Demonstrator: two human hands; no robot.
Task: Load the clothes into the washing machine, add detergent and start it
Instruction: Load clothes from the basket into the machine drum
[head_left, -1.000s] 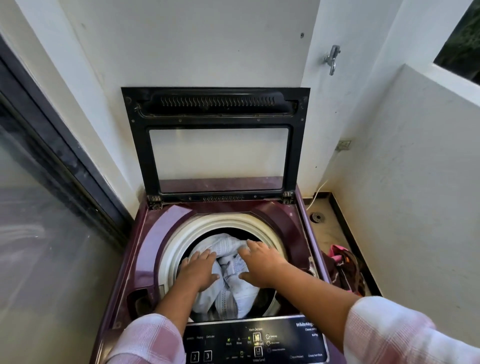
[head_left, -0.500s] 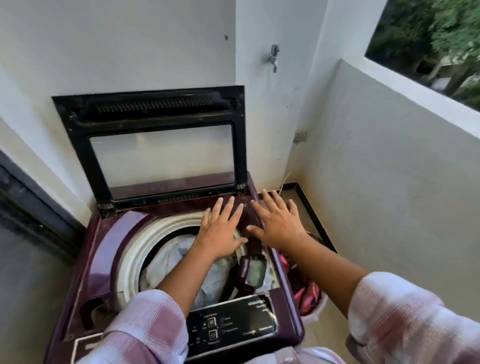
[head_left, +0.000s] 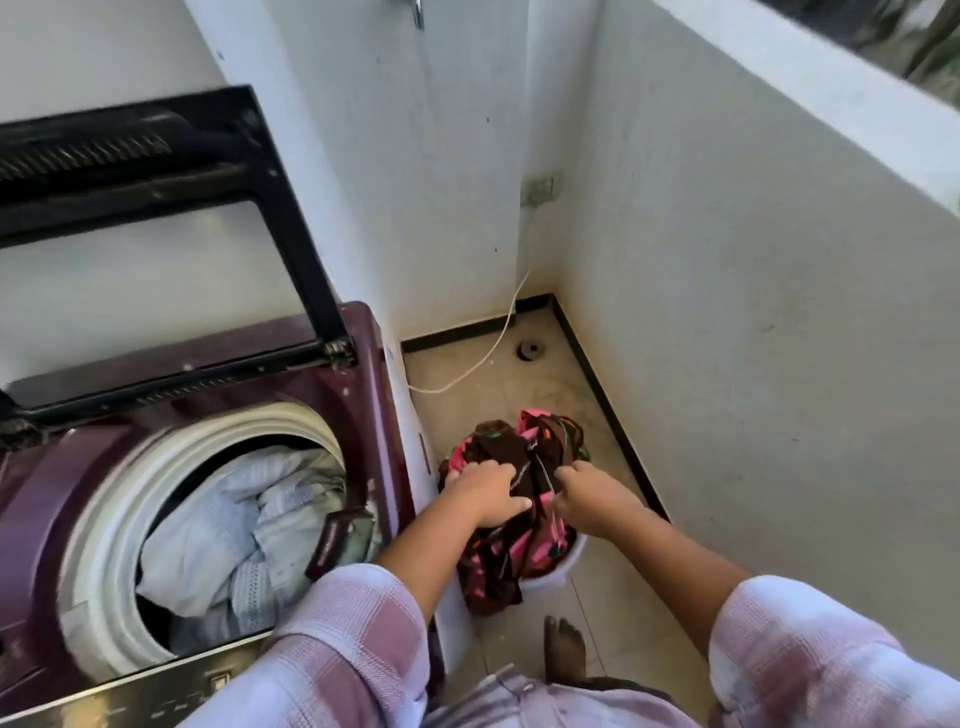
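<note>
Clothes: A dark brown and pink patterned cloth bundle heaps out of a white plastic bucket on the floor, just beside the washer's right side. One fold hangs over the bucket's near rim.
Left hand: The left hand grips the top of the bundle, fingers curled into the fabric.
Right hand: The right hand grips the same bundle just beside the left, fingers closed on the cloth.
Washer: A maroon top-loading washing machine stands to the left, its black-framed glass lid raised against the wall.
Drum: Pale blue-and-white clothes lie piled inside the white-rimmed drum.
Surroundings: On the beige tiled floor, a white cable trails from the wall toward the machine, near a round dark drain. A bare foot stands near the bucket.
</note>
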